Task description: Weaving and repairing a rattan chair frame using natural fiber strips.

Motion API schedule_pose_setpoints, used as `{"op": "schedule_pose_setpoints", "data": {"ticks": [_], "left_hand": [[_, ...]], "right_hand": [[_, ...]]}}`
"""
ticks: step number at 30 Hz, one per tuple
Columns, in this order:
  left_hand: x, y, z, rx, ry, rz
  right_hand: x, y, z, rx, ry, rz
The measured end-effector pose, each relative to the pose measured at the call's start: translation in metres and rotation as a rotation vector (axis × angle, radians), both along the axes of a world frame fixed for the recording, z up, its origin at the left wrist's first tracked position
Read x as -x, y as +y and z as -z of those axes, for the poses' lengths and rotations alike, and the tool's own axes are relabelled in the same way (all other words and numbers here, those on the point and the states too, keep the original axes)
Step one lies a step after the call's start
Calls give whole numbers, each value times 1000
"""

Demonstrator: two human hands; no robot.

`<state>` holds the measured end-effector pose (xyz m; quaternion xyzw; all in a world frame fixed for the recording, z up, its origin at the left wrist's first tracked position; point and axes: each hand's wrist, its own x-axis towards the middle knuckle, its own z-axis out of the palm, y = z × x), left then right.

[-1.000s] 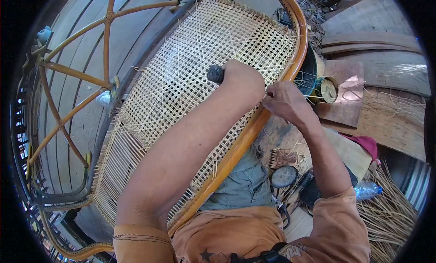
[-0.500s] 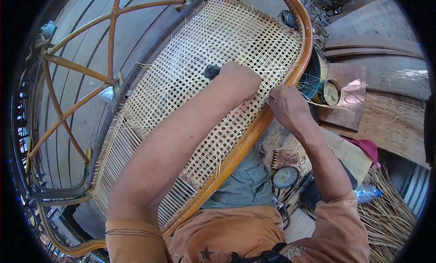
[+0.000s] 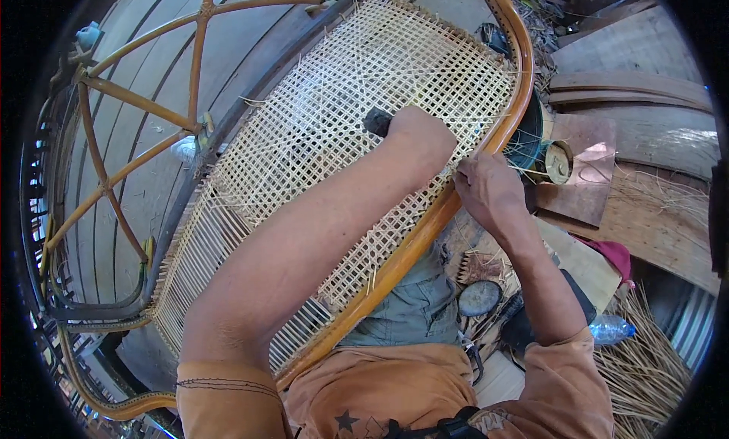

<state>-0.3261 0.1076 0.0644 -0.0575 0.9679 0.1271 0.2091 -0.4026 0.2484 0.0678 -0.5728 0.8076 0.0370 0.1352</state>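
A woven cane panel [image 3: 334, 82] with open holes fills the middle, bordered on its near right side by a glossy curved rattan rail [image 3: 395, 268]. Over the weave, my left hand [image 3: 421, 139] is closed in a fist around a tool with a dark, blunt handle end [image 3: 377, 122]; the working end is hidden beneath the hand. Beside it, at the rail's inner edge, my right hand [image 3: 492, 185] has its fingers pressed together. Whatever they pinch cannot be made out. Toward the lower left, the panel shows parallel strands with no cross weave.
A rattan lattice frame [image 3: 199, 67] stands at the left. On the right are a tin can [image 3: 556, 163], thin boards [image 3: 653, 219], a plastic bottle [image 3: 612, 330] and a bundle of cane strips [image 3: 645, 348]. A round dark object [image 3: 478, 298] lies beside my leg.
The whole view has shifted slightly, with the panel now a little farther right. My left hand with the dark-handled tool has moved slightly right over the weave. My right hand stays at the rail.
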Motion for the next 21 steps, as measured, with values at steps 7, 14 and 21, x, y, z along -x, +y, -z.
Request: {"op": "schedule_pose_setpoints", "data": {"ticks": [7, 14, 21], "left_hand": [[-4, 7, -12, 34, -4, -38], [16, 19, -37, 130, -181, 48], [12, 9, -26, 73, -122, 57]], "right_hand": [[8, -2, 5, 31, -116, 97], [4, -1, 5, 141, -222, 139], [1, -1, 3, 144, -204, 159]]}}
